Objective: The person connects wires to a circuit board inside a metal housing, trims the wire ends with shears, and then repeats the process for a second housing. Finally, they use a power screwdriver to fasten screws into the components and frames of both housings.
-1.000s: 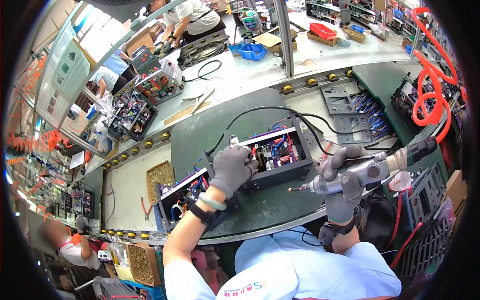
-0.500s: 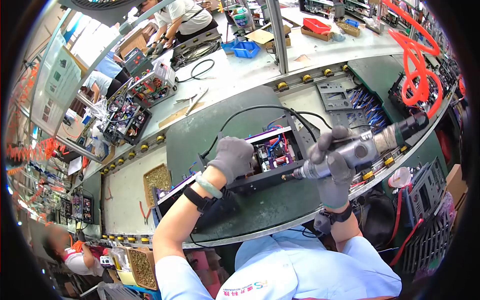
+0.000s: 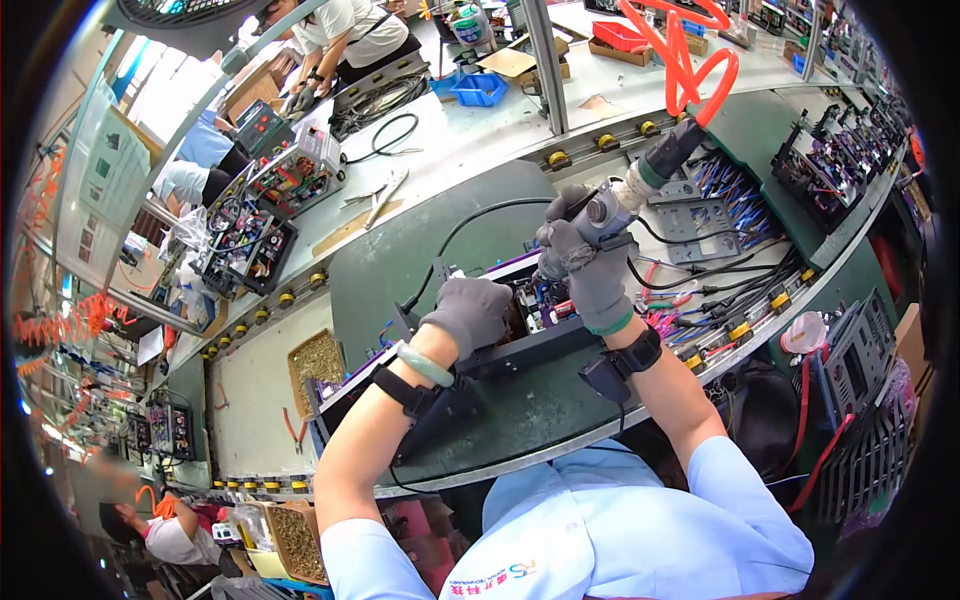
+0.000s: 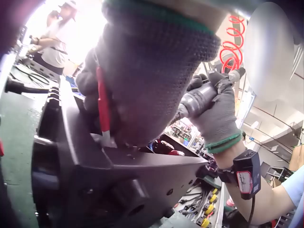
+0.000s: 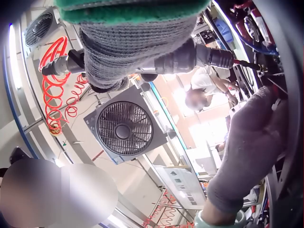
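Observation:
My gloved left hand (image 3: pixel 468 312) reaches into a black metal housing (image 3: pixel 535 350) packed with circuit parts and coloured wires. A red wire (image 4: pixel 102 102) runs at its curled fingers; the fingertips are largely hidden inside the housing. My gloved right hand (image 3: pixel 592 270) grips a grey air screwdriver (image 3: pixel 612 208), tilted over the housing with its nose down. In the right wrist view, the screwdriver's bit (image 5: pixel 247 64) points in close to the fingertips of my left hand (image 5: pixel 254 137).
A coiled red air hose (image 3: pixel 690 60) leads to the screwdriver's rear. A black cable (image 3: pixel 470 220) arches behind the housing. Grey panels (image 3: pixel 695 228) and blue wires lie to the right, and red-handled pliers (image 3: pixel 295 430) to the left. A metal post (image 3: pixel 543 65) stands behind.
My right hand has swung the screwdriver left and up over the housing, from beside it. My left hand stays at the housing, its fingers now deeper inside. The hose has followed left.

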A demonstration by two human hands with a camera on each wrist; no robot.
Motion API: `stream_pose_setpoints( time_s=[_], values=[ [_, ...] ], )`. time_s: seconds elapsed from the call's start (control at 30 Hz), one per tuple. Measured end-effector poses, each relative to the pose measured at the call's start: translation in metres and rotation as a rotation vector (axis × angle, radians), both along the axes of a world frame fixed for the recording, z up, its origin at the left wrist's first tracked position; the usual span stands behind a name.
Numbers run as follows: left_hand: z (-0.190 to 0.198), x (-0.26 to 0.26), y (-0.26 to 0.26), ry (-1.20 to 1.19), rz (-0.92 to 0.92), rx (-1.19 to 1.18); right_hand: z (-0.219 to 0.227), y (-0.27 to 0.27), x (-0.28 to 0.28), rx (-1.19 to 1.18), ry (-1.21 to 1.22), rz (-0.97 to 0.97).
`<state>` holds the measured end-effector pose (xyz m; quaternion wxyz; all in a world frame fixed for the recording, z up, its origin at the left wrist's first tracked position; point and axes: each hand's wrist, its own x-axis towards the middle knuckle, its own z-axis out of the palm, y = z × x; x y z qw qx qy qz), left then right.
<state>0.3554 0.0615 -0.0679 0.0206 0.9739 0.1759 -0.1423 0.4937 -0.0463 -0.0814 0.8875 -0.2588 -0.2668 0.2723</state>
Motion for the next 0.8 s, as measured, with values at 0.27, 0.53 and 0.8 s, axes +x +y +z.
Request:
stream_pose_setpoints(
  time_s=[0.27, 0.53, 0.8],
  values=[
    [-0.008, -0.005, 0.002, -0.105, -0.009, -0.021, -0.01, 0.011, 0.0, -0.037, -0.026, 0.001],
    [-0.008, -0.001, -0.002, 0.01, 0.046, 0.004, -0.027, 0.02, -0.005, 0.027, -0.099, 0.024],
    [-0.008, -0.004, -0.014, -0.065, 0.127, 0.033, 0.001, 0.058, -0.012, -0.288, -0.532, 0.017]
  ],
)
